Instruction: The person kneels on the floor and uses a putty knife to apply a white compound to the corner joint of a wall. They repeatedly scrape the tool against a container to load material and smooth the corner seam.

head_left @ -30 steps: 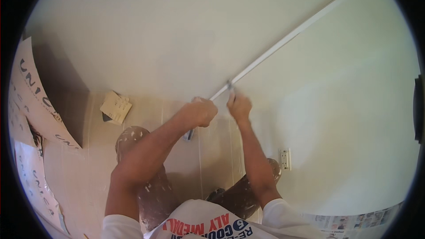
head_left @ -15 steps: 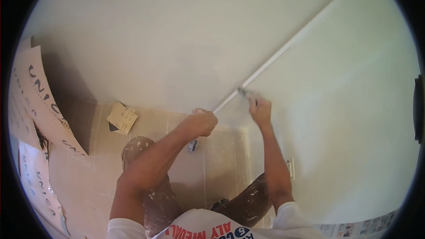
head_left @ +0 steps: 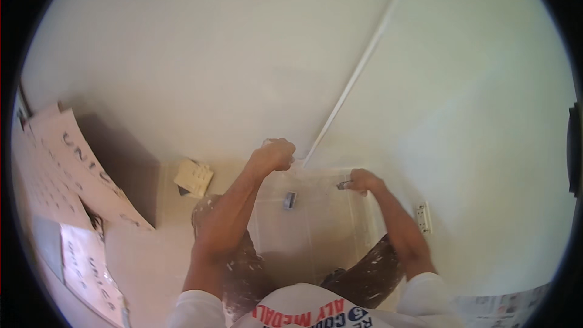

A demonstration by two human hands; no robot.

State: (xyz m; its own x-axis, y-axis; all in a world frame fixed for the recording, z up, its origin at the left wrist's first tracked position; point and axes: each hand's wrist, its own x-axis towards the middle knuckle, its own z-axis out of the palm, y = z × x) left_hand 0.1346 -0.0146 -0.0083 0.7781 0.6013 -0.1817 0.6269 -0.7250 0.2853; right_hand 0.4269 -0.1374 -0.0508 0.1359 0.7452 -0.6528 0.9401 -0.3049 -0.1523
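My left hand [head_left: 276,155] is closed just left of the lower end of a long white strip [head_left: 358,70] running up the wall corner; what it holds is mostly hidden. My right hand [head_left: 365,181], lower and to the right, grips a small dark-tipped tool [head_left: 344,185] away from the strip. Between and below my hands, a small grey block [head_left: 289,200] lies on the tiled floor [head_left: 291,243] between my paint-spattered knees.
Large curved pale cardboard sheets [head_left: 85,164] stand at left, with a beige folded piece and dark flat item [head_left: 193,176] beside them. A wall outlet [head_left: 423,217] is on the right. Printed paper [head_left: 498,307] lies at the lower right edge.
My right hand has dropped away from the strip with its tool. My left hand has come off the strip's lower end, slightly leftward. The view has swung, so the strip appears steeper.
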